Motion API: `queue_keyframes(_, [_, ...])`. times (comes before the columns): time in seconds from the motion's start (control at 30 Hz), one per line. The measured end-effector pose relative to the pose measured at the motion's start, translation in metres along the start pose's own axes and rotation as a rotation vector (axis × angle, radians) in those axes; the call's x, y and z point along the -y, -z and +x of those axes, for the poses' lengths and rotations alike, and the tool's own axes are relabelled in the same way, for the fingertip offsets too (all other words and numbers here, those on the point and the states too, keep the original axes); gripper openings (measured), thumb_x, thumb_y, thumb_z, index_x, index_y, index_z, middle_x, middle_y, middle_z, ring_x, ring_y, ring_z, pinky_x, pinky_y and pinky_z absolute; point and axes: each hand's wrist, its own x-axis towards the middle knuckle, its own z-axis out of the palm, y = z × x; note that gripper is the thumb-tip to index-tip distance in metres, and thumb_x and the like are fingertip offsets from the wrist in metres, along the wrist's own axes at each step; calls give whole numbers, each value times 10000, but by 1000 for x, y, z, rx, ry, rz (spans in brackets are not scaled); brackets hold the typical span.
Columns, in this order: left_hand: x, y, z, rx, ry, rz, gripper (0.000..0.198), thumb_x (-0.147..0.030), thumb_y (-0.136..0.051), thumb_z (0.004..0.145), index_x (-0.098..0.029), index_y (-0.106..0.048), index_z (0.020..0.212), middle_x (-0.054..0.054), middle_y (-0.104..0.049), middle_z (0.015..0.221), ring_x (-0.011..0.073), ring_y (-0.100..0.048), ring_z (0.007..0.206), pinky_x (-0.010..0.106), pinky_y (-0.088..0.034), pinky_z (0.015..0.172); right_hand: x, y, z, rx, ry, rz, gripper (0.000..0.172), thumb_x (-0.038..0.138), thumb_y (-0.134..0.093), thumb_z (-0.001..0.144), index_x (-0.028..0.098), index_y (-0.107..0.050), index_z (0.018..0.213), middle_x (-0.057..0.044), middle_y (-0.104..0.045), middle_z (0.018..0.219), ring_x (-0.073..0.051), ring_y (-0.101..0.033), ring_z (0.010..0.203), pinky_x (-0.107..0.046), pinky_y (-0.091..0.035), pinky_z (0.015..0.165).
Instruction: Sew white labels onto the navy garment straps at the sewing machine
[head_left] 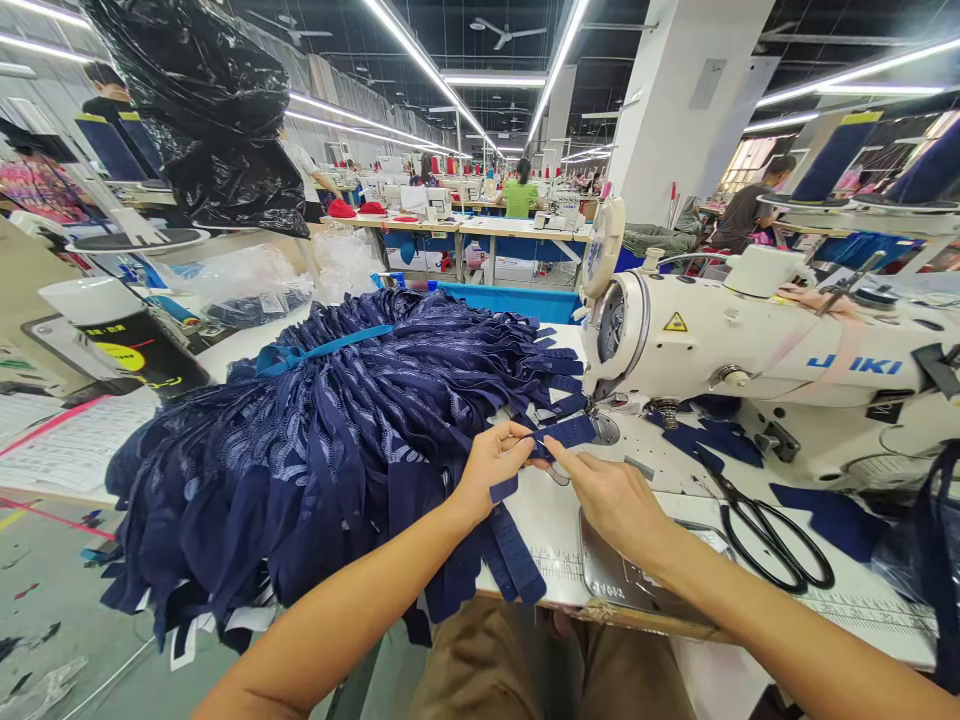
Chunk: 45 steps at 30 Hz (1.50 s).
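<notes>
A big heap of navy patterned fabric strips [322,440] lies on the white sewing table [555,520], tied with a blue ribbon. My left hand [491,465] pinches one navy strip [566,433] near the heap's right edge. My right hand [607,490] pinches the same strip from the other side, just in front of the needle area of the white Juki sewing machine [750,350]. Both hands have their fingers closed on the strip.
Black scissors [772,535] and loose navy fabric pieces [832,515] lie on the table right of my hands. A black plastic bag [217,110] hangs at upper left. Other workers sit at sewing tables in the background. A blue bin [510,300] stands behind the heap.
</notes>
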Motion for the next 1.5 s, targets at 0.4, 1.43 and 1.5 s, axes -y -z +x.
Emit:
queue_keyframes(0.4, [2,0,0,-8,-27,35,280,-360,-680,610,-130,-551,705,12,-649,602,163,-636,550,245,-455,596,1,-1,0,4,-1,0,528,18,-327,741,177,-443,1231,-13,-592,655,-131,-509,476,-235,-312,424])
queue_keyframes(1.43, [-1,0,-1,23,-14,-26,283,-352,-690,608,-132,-544,710,0,-632,539,157,-630,543,250,-461,615,2,-2,0,-65,28,-8,566,-18,-280,711,150,-435,1228,-17,-571,625,-112,-470,450,-225,-280,402])
queue_keyframes(1.5, [-1,0,-2,18,-15,-26,285,-354,-690,606,-131,-543,706,-3,-627,525,155,-628,534,246,-459,610,1,-3,-1,-77,38,-27,565,-19,-281,709,150,-433,1226,-13,-562,616,-111,-462,446,-226,-273,400])
